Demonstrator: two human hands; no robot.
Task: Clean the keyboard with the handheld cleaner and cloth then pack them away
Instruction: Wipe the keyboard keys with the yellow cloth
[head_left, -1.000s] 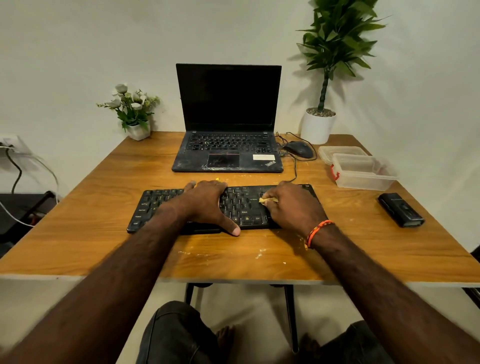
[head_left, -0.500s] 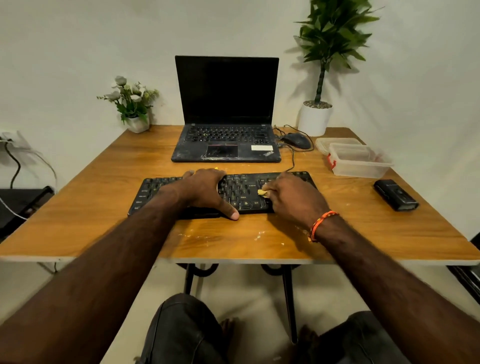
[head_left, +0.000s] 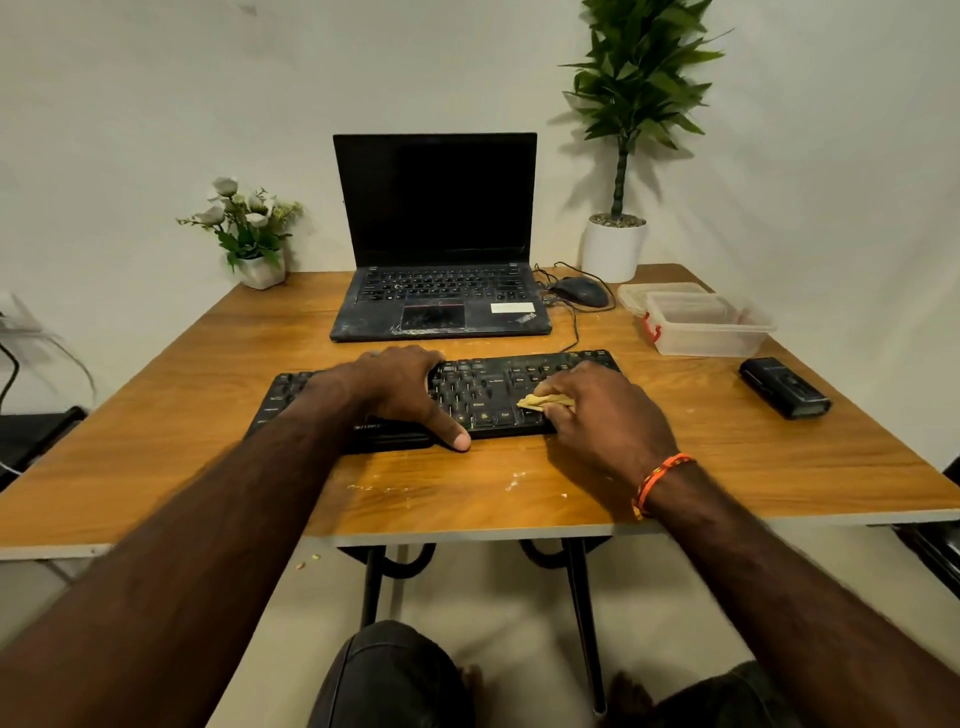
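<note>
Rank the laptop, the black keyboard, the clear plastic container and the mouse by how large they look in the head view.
1. laptop
2. keyboard, partly covered by both hands
3. clear plastic container
4. mouse, clearly smallest

The keyboard lies nearer the camera than the laptop, so their true sizes may be closer.

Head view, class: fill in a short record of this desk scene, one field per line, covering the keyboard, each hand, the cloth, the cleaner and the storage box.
keyboard: black flat keyboard, lying on the wooden table in front of the open black laptop
left hand: left hand rests on the keyboard, thumb at its near edge
right hand: right hand pinches the cloth
cloth: small yellow cloth, pressed onto the keys
cleaner: black handheld cleaner, untouched, far right
box: clear plastic box, open, behind the cleaner
</note>
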